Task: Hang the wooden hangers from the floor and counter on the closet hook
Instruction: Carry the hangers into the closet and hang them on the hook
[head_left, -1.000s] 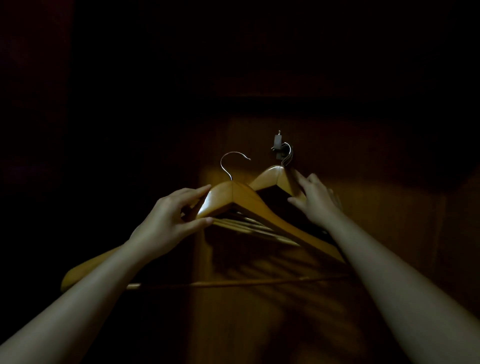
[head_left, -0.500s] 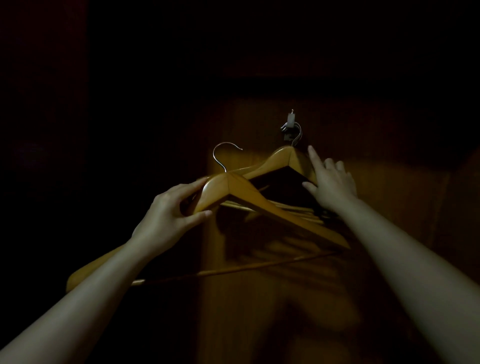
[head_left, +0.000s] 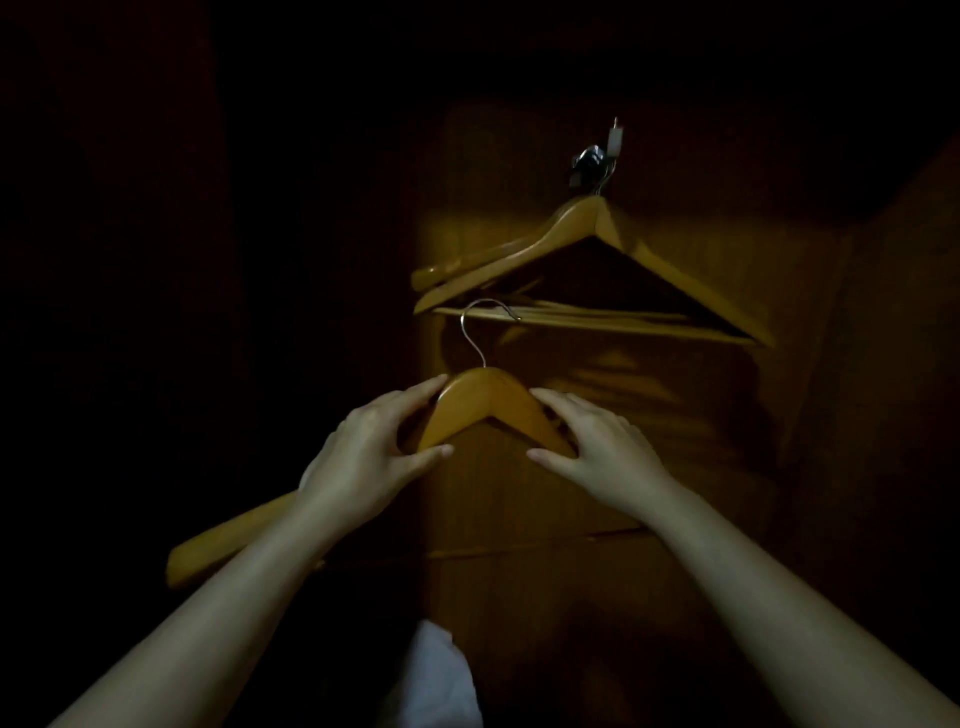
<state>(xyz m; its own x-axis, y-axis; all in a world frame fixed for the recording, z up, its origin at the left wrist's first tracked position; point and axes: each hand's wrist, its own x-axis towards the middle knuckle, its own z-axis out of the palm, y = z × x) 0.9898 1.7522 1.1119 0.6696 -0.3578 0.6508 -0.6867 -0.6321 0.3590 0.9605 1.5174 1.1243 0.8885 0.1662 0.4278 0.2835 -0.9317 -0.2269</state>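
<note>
A wooden hanger (head_left: 485, 402) with a metal hook sits between both hands, well below the closet hook (head_left: 592, 161). My left hand (head_left: 363, 457) pinches its left shoulder between thumb and fingers. My right hand (head_left: 597, 452) holds its right shoulder the same way. The hanger's left arm runs down behind my left forearm. Several wooden hangers (head_left: 587, 244) hang from the closet hook on the wooden back panel (head_left: 701, 467), above the held one.
The closet is very dark apart from a lit patch of panel around the hangers. Something white (head_left: 436, 680) shows at the bottom centre between my forearms. A dark side wall stands at the right.
My right hand left the hung hangers and came down onto the held hanger's right shoulder. The held hanger dropped lower, away from the hook.
</note>
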